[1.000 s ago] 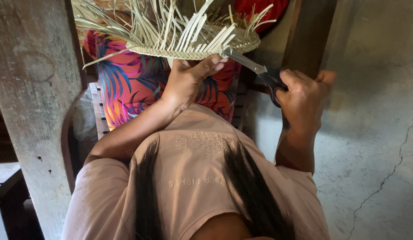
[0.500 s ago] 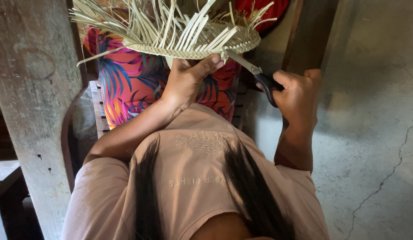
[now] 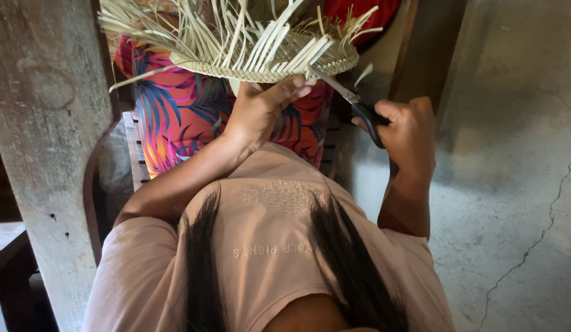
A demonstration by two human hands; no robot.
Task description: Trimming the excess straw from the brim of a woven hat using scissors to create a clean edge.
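Concrete floor (image 3: 519, 184) behind: woven straw piece (image 3: 248, 43) is steadied underneath by left hand (image 3: 261, 107) (fingers curled), scissors (image 3: 353, 104) gripped closed-fisted by right hand (image 3: 408, 132) for trimming.

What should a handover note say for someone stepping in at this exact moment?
Left hand: gripping the woven straw piece from under its braided rim.
Right hand: closed on black-handled scissors, blades at the rim's right edge among the loose strip ends.
Done: the rim looks woven, and a cut scrap hangs by the blades.
Left: many long strip ends stick up untrimmed.
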